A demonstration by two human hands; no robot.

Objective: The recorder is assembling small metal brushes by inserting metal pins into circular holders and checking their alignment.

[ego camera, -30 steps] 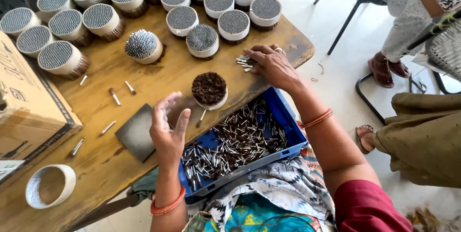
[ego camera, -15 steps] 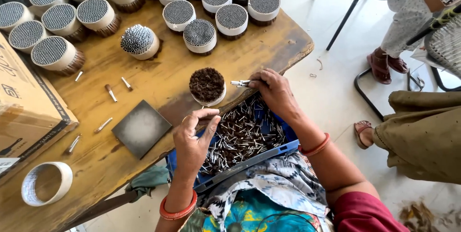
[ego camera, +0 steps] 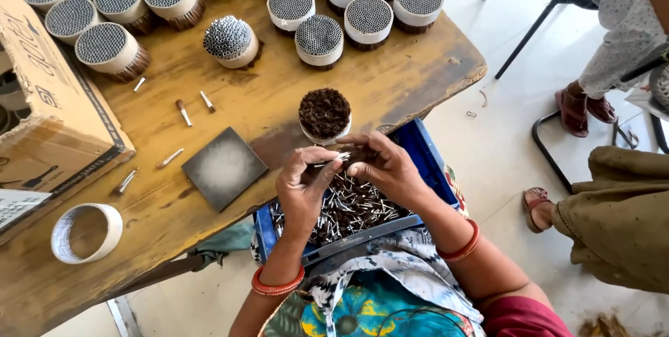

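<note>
My left hand (ego camera: 301, 187) and my right hand (ego camera: 387, 165) meet above a blue tray (ego camera: 426, 156) that rests on my lap. Together they pinch a small bunch of thin silvery tubes (ego camera: 333, 161) between the fingertips. The tray holds a heap of several loose tubes (ego camera: 348, 208). Just beyond my hands, at the table's near edge, stands a round bundle with a dark brown top (ego camera: 325, 115) in a white ring.
On the wooden table (ego camera: 411, 79) stand several ringed bundles with grey tops (ego camera: 319, 39), one bundle of silver tubes (ego camera: 231, 41), a dark square tile (ego camera: 224, 167), stray tubes (ego camera: 182, 112), a tape ring (ego camera: 86, 232) and a cardboard box (ego camera: 49, 121). Other people sit at right (ego camera: 617, 215).
My right hand came back from the table's right edge to the tray. My left hand dropped from open above the tray, and both now pinch tubes together.
</note>
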